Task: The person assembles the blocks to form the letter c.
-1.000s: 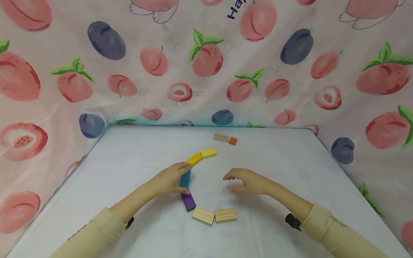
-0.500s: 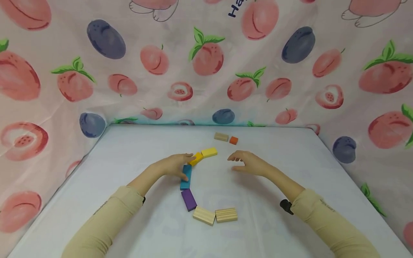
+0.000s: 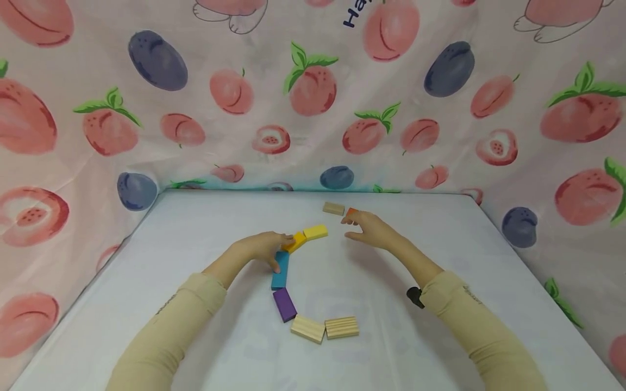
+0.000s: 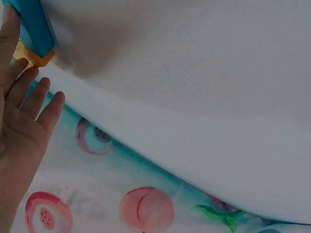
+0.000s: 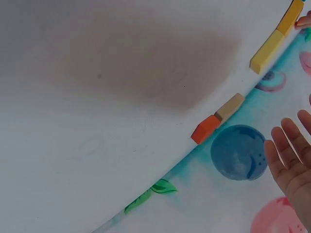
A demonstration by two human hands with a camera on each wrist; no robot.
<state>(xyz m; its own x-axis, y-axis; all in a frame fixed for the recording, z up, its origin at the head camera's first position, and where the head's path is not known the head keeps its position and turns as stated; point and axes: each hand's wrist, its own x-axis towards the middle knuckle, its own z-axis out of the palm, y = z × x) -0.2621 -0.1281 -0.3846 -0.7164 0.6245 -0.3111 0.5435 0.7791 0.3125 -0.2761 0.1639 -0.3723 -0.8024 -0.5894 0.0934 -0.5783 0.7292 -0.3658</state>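
My left hand lies over the left side of a curved row of wooden blocks. Its fingertips rest at the amber block, and the thumb is on the blue block. In the left wrist view its fingers are spread and fairly straight. Reaching toward the back, my right hand holds nothing. Its loosely bent fingers overlap the small orange block in the head view. The right wrist view shows that orange block apart from the hand, touching a plain wooden block.
The row continues with a yellow block at its far end. A purple block and two plain wooden blocks, one smooth and one grooved, form its near end. Fruit-print cloth hangs behind the white table.
The left hand has shifted slightly away from the person along the row, uncovering more of the blue block. My right hand has moved forward to the orange block.
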